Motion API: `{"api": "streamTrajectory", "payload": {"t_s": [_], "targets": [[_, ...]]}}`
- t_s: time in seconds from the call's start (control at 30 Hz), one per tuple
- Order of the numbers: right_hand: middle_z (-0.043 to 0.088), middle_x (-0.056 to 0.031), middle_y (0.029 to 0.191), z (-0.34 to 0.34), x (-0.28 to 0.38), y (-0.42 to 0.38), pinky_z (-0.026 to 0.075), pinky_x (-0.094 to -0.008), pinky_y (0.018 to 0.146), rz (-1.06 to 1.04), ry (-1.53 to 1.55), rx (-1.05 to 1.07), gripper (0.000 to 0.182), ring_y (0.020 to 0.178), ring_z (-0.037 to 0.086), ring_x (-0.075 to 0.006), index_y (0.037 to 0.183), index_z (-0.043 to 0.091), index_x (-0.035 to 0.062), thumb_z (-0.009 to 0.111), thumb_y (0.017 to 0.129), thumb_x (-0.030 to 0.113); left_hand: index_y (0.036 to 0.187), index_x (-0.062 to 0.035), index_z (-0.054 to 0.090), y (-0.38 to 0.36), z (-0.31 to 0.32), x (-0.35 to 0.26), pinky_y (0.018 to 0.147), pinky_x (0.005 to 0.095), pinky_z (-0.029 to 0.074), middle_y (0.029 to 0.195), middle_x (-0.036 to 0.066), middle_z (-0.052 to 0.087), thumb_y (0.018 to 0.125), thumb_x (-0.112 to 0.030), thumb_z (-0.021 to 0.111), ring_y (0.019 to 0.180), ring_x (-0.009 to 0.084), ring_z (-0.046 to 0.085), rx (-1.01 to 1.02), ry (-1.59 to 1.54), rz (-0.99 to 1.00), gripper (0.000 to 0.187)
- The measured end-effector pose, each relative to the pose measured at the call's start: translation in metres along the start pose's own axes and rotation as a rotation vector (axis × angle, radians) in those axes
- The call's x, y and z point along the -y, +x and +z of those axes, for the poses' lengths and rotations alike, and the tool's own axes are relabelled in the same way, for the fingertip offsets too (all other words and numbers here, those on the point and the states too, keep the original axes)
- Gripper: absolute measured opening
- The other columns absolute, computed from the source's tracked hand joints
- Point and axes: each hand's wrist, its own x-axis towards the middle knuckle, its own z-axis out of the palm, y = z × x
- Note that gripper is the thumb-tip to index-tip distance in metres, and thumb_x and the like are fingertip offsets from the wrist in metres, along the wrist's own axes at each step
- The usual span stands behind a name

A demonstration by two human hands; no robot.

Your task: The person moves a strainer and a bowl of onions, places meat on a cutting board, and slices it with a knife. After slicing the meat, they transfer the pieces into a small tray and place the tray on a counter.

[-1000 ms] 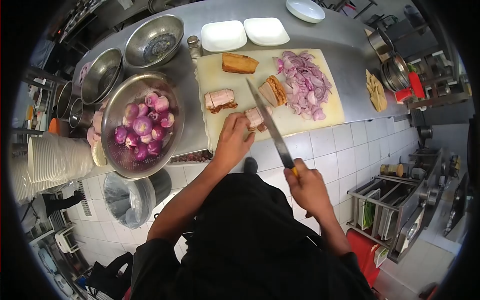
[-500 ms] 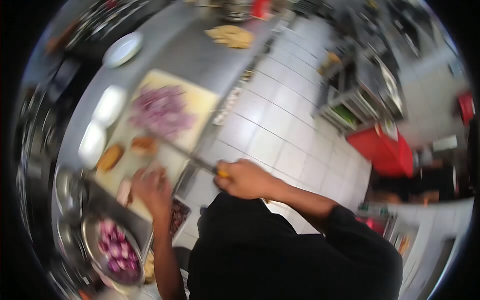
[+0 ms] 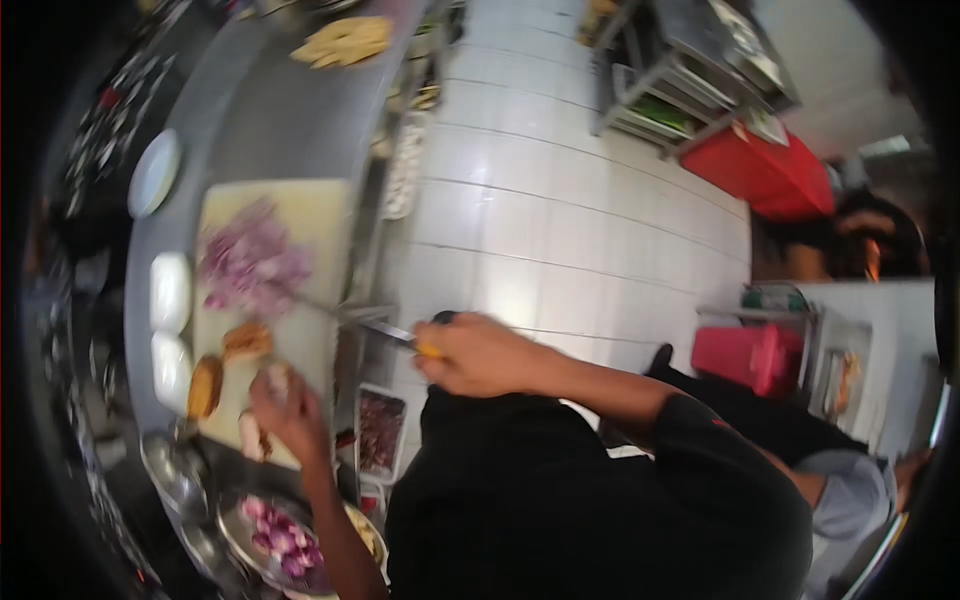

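Observation:
My right hand [image 3: 468,355] grips the yellow-and-black handle of a knife [image 3: 385,328]. Its blade points left, the tip reaching chopped purple onion [image 3: 255,258] on the pale cutting board [image 3: 320,225]. Over the board's near end, my left hand [image 3: 290,408] has its fingers curled together around something pale, blurred and partly hidden. Close by lie a golden-brown, bread-like piece [image 3: 205,387], a reddish-brown piece [image 3: 247,342] and a whitish piece with a brown edge [image 3: 253,436].
White containers [image 3: 170,293] and a pale plate [image 3: 155,172] line the board's left side. Below stands a metal bowl of peeled purple onions [image 3: 283,538]. A tray of dark red pieces [image 3: 382,430] sits right of the counter. Another person's leg [image 3: 720,395] is at right.
The view has swung, so the counter sits farther left. My left hand remains over the near end of the board, and the knife stays in my right hand. Another person has come into view at lower right.

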Motion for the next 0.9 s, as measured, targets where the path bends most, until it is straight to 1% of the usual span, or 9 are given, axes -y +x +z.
{"api": "streamTrajectory", "payload": {"t_s": [0.07, 0.17, 0.33, 0.47, 0.63, 0.67, 0.7, 0.77, 0.9], "targets": [[0.062, -0.0207, 0.067, -0.011, -0.007, -0.005, 0.052, -0.0499, 0.062, -0.069, -0.023, -0.051, 0.019, 0.064, 0.065, -0.0422, 0.101, 0.059, 0.0043, 0.063, 0.095, 0.022, 0.104, -0.0062, 0.075, 0.005, -0.004, -0.001, 0.098, 0.0559, 0.044, 0.132, 0.025, 0.058, 0.074, 0.001, 0.072, 0.12, 0.0459, 0.055, 0.002, 0.03, 0.033, 0.032], [0.061, -0.0175, 0.064, -0.05, 0.012, -0.006, 0.051, -0.0413, 0.058, 0.065, -0.09, -0.032, 0.027, 0.057, 0.064, -0.0356, 0.112, 0.065, 0.0041, 0.068, 0.089, 0.018, 0.094, -0.0045, 0.072, 0.007, -0.016, -0.018, 0.104, 0.0582, 0.041, 0.138, 0.023, 0.055, 0.07, 0.0, 0.074, 0.129, 0.0458, 0.051, -0.012, 0.064, -0.063, 0.024], [0.071, -0.0204, 0.081, -0.084, 0.006, 0.021, 0.056, -0.0423, 0.065, 0.039, -0.185, -0.203, 0.032, 0.066, 0.069, -0.0366, 0.116, 0.067, 0.0046, 0.071, 0.086, 0.013, 0.111, -0.0084, 0.073, 0.009, -0.027, -0.048, 0.11, 0.058, 0.037, 0.142, 0.02, 0.053, 0.077, -0.004, 0.077, 0.134, 0.0479, 0.045, -0.016, 0.057, -0.189, 0.035], [0.071, -0.0195, 0.085, -0.1, -0.044, 0.117, 0.056, -0.0457, 0.071, -0.137, -0.443, -0.309, 0.036, 0.076, 0.07, -0.0371, 0.12, 0.068, 0.0076, 0.077, 0.086, 0.016, 0.12, -0.0081, 0.072, 0.01, -0.047, -0.089, 0.11, 0.0557, 0.038, 0.14, 0.021, 0.053, 0.081, -0.007, 0.078, 0.133, 0.0456, 0.045, -0.124, 0.025, -0.341, 0.039], [0.071, -0.019, 0.088, -0.094, -0.106, 0.287, 0.056, -0.0527, 0.074, -0.287, -0.562, -0.313, 0.022, 0.086, 0.07, -0.0409, 0.104, 0.071, 0.0112, 0.07, 0.083, 0.019, 0.123, -0.0011, 0.068, 0.029, -0.059, -0.143, 0.1, 0.0456, 0.046, 0.134, 0.021, 0.054, 0.086, -0.003, 0.076, 0.12, 0.0382, 0.056, -0.192, -0.138, -0.505, 0.038], [0.072, -0.0207, 0.095, -0.09, -0.116, 0.314, 0.057, -0.051, 0.078, -0.276, -0.624, -0.25, 0.031, 0.088, 0.071, -0.0405, 0.109, 0.071, 0.0109, 0.075, 0.083, 0.027, 0.123, 0.0003, 0.067, 0.032, -0.058, -0.152, 0.096, 0.0438, 0.049, 0.134, 0.021, 0.055, 0.087, -0.001, 0.075, 0.118, 0.0362, 0.058, -0.215, -0.164, -0.512, 0.037], [0.072, -0.0206, 0.097, -0.089, -0.106, 0.325, 0.058, -0.0505, 0.079, -0.254, -0.654, -0.2, 0.028, 0.089, 0.071, -0.0397, 0.108, 0.072, 0.0109, 0.072, 0.083, 0.025, 0.124, 0.001, 0.067, 0.032, -0.055, -0.154, 0.091, 0.0412, 0.051, 0.133, 0.02, 0.056, 0.089, 0.001, 0.072, 0.116, 0.0335, 0.059, -0.19, -0.072, -0.441, 0.035], [0.072, -0.0189, 0.097, -0.077, -0.121, 0.362, 0.056, -0.0494, 0.085, -0.363, -0.67, -0.225, 0.026, 0.093, 0.071, -0.0384, 0.107, 0.074, 0.0113, 0.069, 0.082, 0.02, 0.124, 0.0013, 0.067, 0.04, -0.046, -0.174, 0.085, 0.0368, 0.053, 0.131, 0.019, 0.057, 0.089, 0.002, 0.072, 0.112, 0.0307, 0.06, -0.175, -0.218, -0.537, 0.035], [0.072, -0.0161, 0.094, -0.116, -0.091, 0.317, 0.054, -0.0501, 0.083, -0.321, -0.654, -0.417, 0.017, 0.091, 0.069, -0.0374, 0.095, 0.076, 0.0087, 0.068, 0.081, 0.013, 0.125, 0.0016, 0.066, 0.048, -0.024, -0.191, 0.081, 0.0348, 0.052, 0.128, 0.018, 0.059, 0.09, 0.002, 0.071, 0.109, 0.0284, 0.06, -0.116, -0.247, -0.405, 0.036]]}}
